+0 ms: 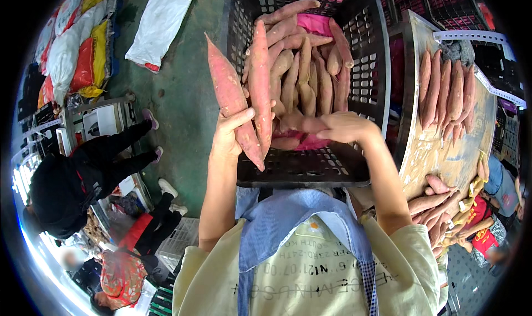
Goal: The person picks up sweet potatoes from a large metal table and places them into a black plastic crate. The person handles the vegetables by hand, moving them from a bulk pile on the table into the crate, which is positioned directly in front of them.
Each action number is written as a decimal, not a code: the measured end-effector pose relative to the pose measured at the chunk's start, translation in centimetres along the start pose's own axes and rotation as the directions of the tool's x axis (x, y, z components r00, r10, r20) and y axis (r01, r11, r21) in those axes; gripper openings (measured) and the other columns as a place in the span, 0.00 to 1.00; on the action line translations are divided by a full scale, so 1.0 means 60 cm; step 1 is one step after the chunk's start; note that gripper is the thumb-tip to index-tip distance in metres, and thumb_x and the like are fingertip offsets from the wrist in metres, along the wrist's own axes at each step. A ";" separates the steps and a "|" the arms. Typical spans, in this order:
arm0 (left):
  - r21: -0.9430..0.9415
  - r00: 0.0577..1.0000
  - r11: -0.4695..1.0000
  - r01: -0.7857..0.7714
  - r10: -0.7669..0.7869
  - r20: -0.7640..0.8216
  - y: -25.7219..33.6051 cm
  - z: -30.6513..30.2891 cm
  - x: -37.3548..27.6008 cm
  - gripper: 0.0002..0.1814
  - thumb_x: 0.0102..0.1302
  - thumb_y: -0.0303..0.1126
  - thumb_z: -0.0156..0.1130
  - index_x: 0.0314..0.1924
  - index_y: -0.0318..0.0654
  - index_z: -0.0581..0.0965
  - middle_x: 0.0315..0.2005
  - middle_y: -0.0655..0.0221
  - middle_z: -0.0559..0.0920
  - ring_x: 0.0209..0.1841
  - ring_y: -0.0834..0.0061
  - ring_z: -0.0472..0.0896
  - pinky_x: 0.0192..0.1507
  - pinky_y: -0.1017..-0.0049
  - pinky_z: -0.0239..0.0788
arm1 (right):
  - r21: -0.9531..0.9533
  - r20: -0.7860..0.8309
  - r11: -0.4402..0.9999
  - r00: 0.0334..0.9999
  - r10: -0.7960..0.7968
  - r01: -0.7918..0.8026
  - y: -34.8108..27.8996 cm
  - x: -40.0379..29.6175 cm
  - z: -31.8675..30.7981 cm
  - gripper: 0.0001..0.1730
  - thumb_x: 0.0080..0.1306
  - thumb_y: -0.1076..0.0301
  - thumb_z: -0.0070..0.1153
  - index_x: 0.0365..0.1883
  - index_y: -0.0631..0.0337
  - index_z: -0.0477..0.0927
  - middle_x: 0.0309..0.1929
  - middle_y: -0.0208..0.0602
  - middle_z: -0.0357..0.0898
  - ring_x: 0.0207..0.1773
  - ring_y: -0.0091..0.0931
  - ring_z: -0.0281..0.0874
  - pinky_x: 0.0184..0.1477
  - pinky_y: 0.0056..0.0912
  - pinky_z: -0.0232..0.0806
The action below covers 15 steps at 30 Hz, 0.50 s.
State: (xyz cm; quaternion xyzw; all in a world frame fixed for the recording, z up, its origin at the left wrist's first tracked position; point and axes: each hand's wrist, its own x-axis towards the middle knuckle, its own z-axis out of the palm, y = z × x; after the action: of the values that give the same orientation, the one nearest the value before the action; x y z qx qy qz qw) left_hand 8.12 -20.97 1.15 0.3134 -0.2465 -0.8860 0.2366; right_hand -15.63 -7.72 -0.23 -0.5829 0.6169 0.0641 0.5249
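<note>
My left hand [230, 129] grips two long pinkish-red sweet potatoes, a thicker one [226, 83] leaning left and a slimmer one [261, 83] nearly upright beside it. They are raised over the left side of a black perforated plastic crate [303, 170]. Inside the crate, my right hand [351, 127] is blurred and has its fingers on a sweet potato [305, 124] near the front wall. Several more sweet potatoes [307, 83] lie piled in there, some browner. Beneath them shows a bright pink lining [314, 23].
On the right, a worn wooden table [436, 158] carries a row of sweet potatoes [447, 91] and a looser heap [434, 208]. A person in black [83, 178] and another in a patterned top [122, 274] are at left. Filled sacks [79, 45] and a white bag [162, 20] lie beyond.
</note>
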 end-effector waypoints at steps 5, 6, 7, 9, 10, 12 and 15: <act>-0.008 0.996 0.997 -0.077 0.077 0.054 0.015 0.007 -0.001 0.30 0.54 0.27 0.60 0.57 0.28 0.64 0.58 0.46 0.68 0.55 0.50 0.74 0.54 0.54 0.70 | 0.867 -0.362 0.392 0.929 0.069 0.309 0.042 -0.094 -0.012 0.26 0.67 0.46 0.52 0.40 0.65 0.69 0.23 0.28 0.65 0.17 0.17 0.58 0.18 0.21 0.54; -0.013 0.995 0.997 -0.078 0.079 0.066 0.016 0.010 0.001 0.30 0.54 0.27 0.60 0.57 0.29 0.64 0.58 0.46 0.68 0.55 0.50 0.74 0.54 0.54 0.71 | 0.894 -0.433 0.161 0.899 0.067 0.418 0.024 -0.101 -0.006 0.27 0.64 0.46 0.56 0.41 0.63 0.68 0.21 0.24 0.61 0.14 0.13 0.50 0.14 0.17 0.43; -0.017 0.994 0.997 -0.080 0.081 0.077 0.017 0.014 0.002 0.30 0.54 0.27 0.60 0.57 0.29 0.64 0.58 0.46 0.68 0.55 0.50 0.74 0.53 0.54 0.71 | 0.869 -0.495 0.020 0.868 0.040 0.495 0.030 -0.093 0.011 0.30 0.62 0.43 0.57 0.42 0.65 0.69 0.19 0.24 0.61 0.13 0.14 0.50 0.14 0.18 0.44; -0.043 0.994 0.997 -0.060 0.064 0.084 0.013 0.023 0.006 0.30 0.53 0.25 0.61 0.57 0.30 0.64 0.58 0.46 0.68 0.55 0.49 0.74 0.53 0.53 0.71 | 0.821 -0.517 -0.265 0.856 0.028 0.505 0.022 -0.083 0.036 0.34 0.60 0.42 0.58 0.45 0.67 0.69 0.18 0.25 0.61 0.13 0.15 0.51 0.13 0.19 0.43; -0.046 0.996 0.998 -0.035 0.038 0.079 0.008 0.024 0.009 0.30 0.53 0.24 0.61 0.57 0.30 0.64 0.58 0.46 0.68 0.55 0.49 0.74 0.53 0.53 0.71 | 0.784 -0.521 -0.463 0.844 -0.130 0.413 0.016 -0.065 0.044 0.36 0.60 0.42 0.59 0.49 0.69 0.69 0.19 0.27 0.64 0.14 0.16 0.54 0.14 0.19 0.46; -0.034 0.998 0.999 0.013 -0.010 0.065 0.002 0.034 0.015 0.27 0.52 0.22 0.61 0.54 0.31 0.65 0.58 0.46 0.67 0.55 0.48 0.73 0.53 0.53 0.71 | 0.785 -0.557 -0.173 0.800 0.224 0.595 -0.019 -0.038 0.046 0.34 0.64 0.48 0.56 0.54 0.69 0.66 0.23 0.27 0.65 0.16 0.17 0.58 0.17 0.19 0.52; -0.051 0.998 0.997 0.050 -0.048 0.045 -0.008 0.056 0.020 0.25 0.53 0.20 0.65 0.52 0.31 0.68 0.42 0.46 0.80 0.44 0.55 0.81 0.46 0.59 0.77 | 0.814 -0.532 0.002 0.743 0.405 0.581 -0.029 -0.033 0.046 0.27 0.69 0.53 0.51 0.57 0.62 0.64 0.25 0.28 0.67 0.17 0.17 0.61 0.18 0.18 0.57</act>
State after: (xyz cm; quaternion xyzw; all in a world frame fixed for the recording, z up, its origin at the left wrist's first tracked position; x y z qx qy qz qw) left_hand 4.91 -20.31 2.59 0.2936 -0.2205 -0.9043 0.2176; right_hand -13.12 -5.05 0.94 -0.0560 0.5668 -0.6363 0.5204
